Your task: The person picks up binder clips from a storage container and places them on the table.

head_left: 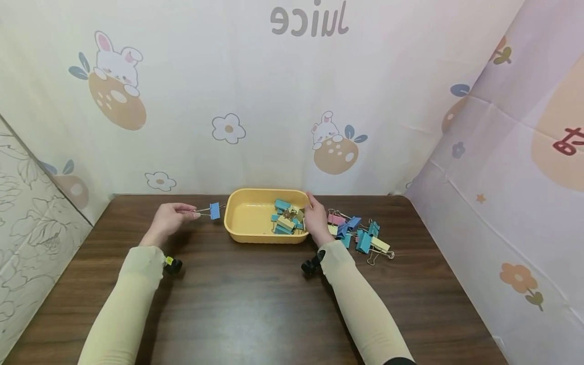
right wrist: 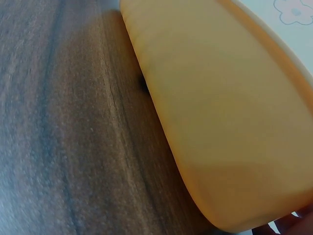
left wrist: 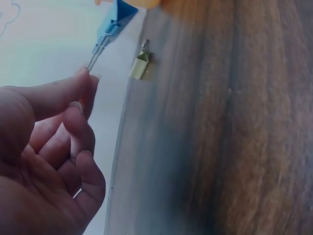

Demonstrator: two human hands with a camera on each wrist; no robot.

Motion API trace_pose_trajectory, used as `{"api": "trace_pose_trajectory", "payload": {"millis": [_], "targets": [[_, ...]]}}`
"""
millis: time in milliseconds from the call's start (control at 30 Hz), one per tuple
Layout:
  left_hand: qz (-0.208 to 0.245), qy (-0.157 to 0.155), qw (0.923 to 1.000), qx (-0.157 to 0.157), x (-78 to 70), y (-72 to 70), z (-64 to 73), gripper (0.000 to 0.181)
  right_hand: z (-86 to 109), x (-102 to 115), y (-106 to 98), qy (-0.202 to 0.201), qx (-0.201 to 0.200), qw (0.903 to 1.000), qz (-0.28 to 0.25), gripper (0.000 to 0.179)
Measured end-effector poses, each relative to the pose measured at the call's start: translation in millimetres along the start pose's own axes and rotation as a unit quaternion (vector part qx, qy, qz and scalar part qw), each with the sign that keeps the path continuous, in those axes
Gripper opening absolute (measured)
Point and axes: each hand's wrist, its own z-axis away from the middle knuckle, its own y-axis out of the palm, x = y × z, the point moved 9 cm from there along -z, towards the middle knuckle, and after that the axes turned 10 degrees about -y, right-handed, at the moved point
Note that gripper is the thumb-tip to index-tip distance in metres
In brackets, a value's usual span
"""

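Observation:
My left hand (head_left: 170, 219) pinches a blue binder clip (head_left: 215, 211) by its wire handles, with the clip pointing right, left of the yellow plastic basket (head_left: 246, 237). In the left wrist view, the thumb and index finger hold the handle ends of the blue clip (left wrist: 113, 23). A yellow-green binder clip (left wrist: 141, 66) lies on the table beyond it. My right hand (head_left: 317, 221) grips the right end of the basket, its thumb at the rim. Several teal, yellow and gold-toned binder clips (head_left: 286, 223) lie in the basket's right half. Only fingertips (right wrist: 288, 224) show in the right wrist view, beside the basket wall (right wrist: 234, 107).
Right of the basket lies a loose pile of blue, teal, pink and yellow binder clips (head_left: 363, 241), partly behind the right hand. The brown wooden table (head_left: 246, 304) meets a printed curtain (head_left: 274, 162) at its back edge. Another printed curtain (head_left: 502, 203) hangs on the right.

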Motion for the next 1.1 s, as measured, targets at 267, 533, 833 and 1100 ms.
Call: {"api": "trace_pose_trajectory", "payload": {"millis": [267,533,833,1100], "targets": [[-0.063,0.018,0.9978,-0.013,0.0,8.4,-5.6,0.035,-1.0,-2,0,0.003,-0.001,1.0,0.001,0.051],[-0.163,0.033,0.9857,-0.023,-2.8,15.0,-9.3,0.029,-0.5,-1,0,0.006,-0.001,1.0,0.005,0.051],[-0.223,0.052,0.973,-0.026,-7.6,17.9,-6.7,0.024,-0.7,-1,1,0.008,0.003,1.0,0.003,0.051],[-0.239,0.069,0.9686,-0.018,-12.2,19.0,-5.1,0.021,-2.2,-2,1,0.003,0.002,1.0,0.009,0.051]]}}
